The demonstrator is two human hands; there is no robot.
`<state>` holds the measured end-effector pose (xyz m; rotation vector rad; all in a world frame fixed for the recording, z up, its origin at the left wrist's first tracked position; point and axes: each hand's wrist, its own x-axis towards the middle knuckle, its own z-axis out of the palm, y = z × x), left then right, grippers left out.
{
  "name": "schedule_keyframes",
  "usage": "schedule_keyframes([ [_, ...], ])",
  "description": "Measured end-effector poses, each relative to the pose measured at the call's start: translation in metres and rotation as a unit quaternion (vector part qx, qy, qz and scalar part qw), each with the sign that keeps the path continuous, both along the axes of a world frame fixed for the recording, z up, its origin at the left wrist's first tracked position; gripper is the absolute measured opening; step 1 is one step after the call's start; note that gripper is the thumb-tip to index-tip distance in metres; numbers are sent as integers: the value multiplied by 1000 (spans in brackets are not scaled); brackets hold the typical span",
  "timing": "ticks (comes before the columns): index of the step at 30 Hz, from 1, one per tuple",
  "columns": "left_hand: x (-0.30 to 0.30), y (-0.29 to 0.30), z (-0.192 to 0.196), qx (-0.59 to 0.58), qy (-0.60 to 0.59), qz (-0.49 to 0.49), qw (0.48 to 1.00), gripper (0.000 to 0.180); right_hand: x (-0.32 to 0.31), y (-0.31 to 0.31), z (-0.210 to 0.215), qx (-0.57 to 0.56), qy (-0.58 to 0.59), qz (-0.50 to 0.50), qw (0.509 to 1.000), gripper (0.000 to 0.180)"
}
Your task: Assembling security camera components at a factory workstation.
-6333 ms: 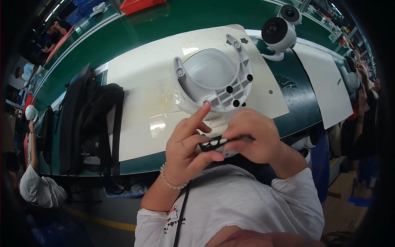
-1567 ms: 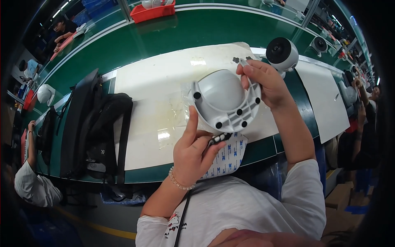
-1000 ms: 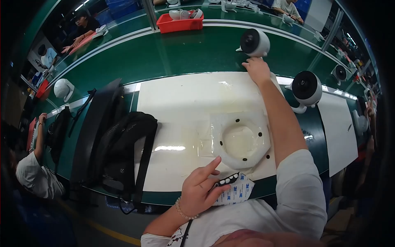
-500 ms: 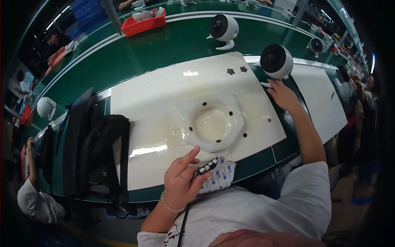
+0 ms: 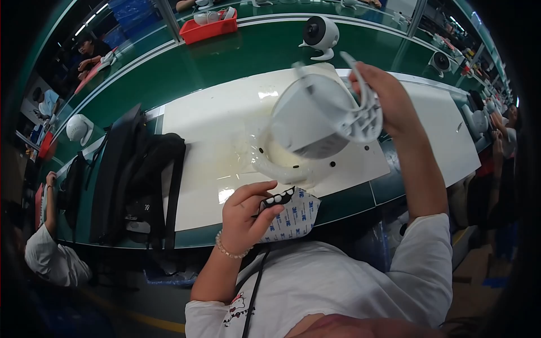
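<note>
Green desk point(image 5: 186, 67) w/ white mat point(image 5: 208, 141), assembly line behind. I see my right hand point(image 5: 389, 96) gripping a white round housing point(image 5: 321, 115) by its flange, lifted above the mat, tilted. Below it, a clear ring-shaped part point(image 5: 276, 166) lies on the mat. Left hand point(image 5: 245, 217) pinches a sheet of black adhesive pads point(image 5: 293, 214) at the desk's near edge. Black bag point(image 5: 141, 180) to the left; white camera unit point(image 5: 320, 34) beyond.

White short-sleeved shirt point(image 5: 349, 281), beaded bracelet point(image 5: 228, 252), black neck cord point(image 5: 255, 293).

White housing point(image 5: 315, 121), green bench point(image 5: 236, 59)
</note>
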<state>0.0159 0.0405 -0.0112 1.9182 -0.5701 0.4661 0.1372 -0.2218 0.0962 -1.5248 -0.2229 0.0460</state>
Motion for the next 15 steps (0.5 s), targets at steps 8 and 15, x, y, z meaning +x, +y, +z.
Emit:
schedule_keyframes([
  [8, 1, 0, 3, -22, -17, -24, 999, 23, -22, 49, -20, -65, 13, 58, 996, 31],
  [15, 2, 1, 0, -54, 3, -45, 998, 25, -28, 39, -33, -55, -19, -8, 998, 36],
])
